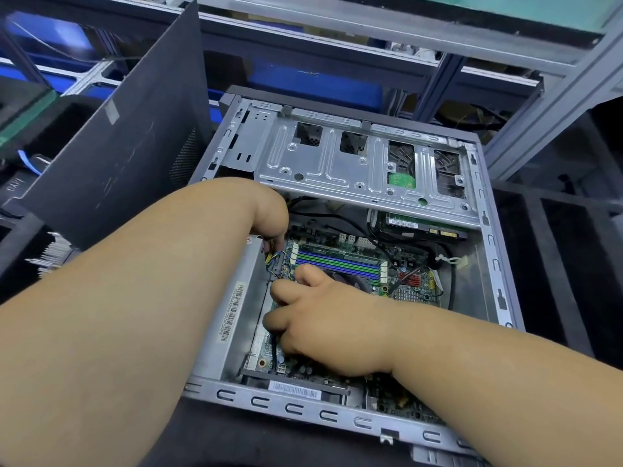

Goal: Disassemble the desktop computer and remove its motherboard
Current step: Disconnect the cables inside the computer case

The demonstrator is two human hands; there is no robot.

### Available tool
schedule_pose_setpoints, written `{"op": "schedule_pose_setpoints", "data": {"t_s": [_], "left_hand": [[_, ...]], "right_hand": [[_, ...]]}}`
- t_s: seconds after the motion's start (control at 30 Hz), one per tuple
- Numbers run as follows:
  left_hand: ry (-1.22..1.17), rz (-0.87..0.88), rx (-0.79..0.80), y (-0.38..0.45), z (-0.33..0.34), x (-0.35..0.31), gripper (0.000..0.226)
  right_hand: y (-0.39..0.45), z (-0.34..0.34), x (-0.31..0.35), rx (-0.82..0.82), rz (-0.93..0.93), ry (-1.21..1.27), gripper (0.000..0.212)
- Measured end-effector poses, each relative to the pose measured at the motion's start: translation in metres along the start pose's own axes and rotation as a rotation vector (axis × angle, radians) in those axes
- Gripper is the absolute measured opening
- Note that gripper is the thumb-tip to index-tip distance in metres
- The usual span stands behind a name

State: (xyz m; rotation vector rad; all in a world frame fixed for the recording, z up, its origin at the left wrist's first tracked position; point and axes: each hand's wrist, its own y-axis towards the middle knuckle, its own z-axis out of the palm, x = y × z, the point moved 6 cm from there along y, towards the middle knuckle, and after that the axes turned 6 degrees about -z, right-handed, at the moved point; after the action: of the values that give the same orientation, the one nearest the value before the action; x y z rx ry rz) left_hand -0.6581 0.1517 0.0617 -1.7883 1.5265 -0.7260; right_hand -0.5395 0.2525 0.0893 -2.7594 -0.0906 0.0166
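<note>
While both my hands work inside the open case (499, 271), notes follow.
Board: motherboard (340, 261) lies flat on the case floor, below the drive cage (364, 163).
Left hand (269, 214): fingers curled down at the cable plug (274, 261) by the board's edge; probably pinching it.
Right hand (317, 315): fingers curled round a black cable (274, 348).
Handling: stiff, thin, fragile; lift by bare edges, never by components.
</note>
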Motion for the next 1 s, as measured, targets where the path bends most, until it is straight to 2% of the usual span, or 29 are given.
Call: {"op": "schedule_pose_setpoints", "data": {"t_s": [0.3,0.7,1.0], "left_hand": [[0.051,0.019,0.005,0.000,0.001,-0.001,0.032],[-0.047,0.006,0.047,0.010,0.005,0.003,0.029],[-0.011,0.018,0.030,0.005,0.003,0.001,0.031]], "right_hand": [[0.002,0.000,0.001,0.004,0.004,0.007,0.017],[0.012,0.008,0.009,0.059,-0.003,-0.030,0.017],[0.016,0.012,0.010,0.036,-0.009,-0.013,0.013]]}}
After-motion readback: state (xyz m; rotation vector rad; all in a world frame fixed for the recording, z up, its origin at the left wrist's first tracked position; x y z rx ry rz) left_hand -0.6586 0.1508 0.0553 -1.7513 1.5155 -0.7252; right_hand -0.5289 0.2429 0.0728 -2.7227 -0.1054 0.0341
